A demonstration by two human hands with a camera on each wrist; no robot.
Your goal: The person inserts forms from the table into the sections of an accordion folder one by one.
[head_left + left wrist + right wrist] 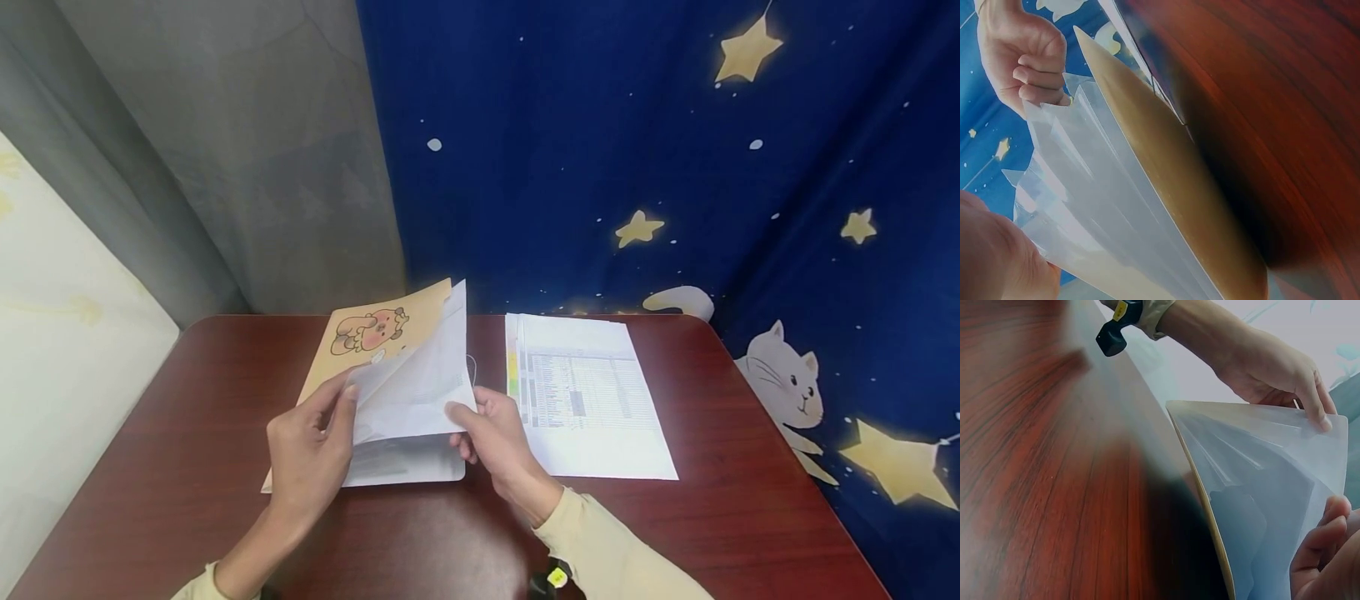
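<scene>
A tan folder (420,312) with a cartoon animal on its cover stands partly open on the table, its clear plastic sleeves (420,387) fanned out. My left hand (311,442) pinches the near-left edge of the folder's leaves, thumb on top. In the right wrist view, the left thumb (1321,419) lies over a translucent sleeve. With thumb and curled fingers, my right hand (498,433) grips the right edge of the sleeves. The left wrist view shows that right hand (1038,62) at the sleeves' corner, above the folder's brown cover (1166,150).
A stack of printed sheets (592,400) with coloured marks along its left side lies right of the folder on the dark red table (165,467). Behind the table hang a grey curtain (285,167) and a blue starry curtain (540,167).
</scene>
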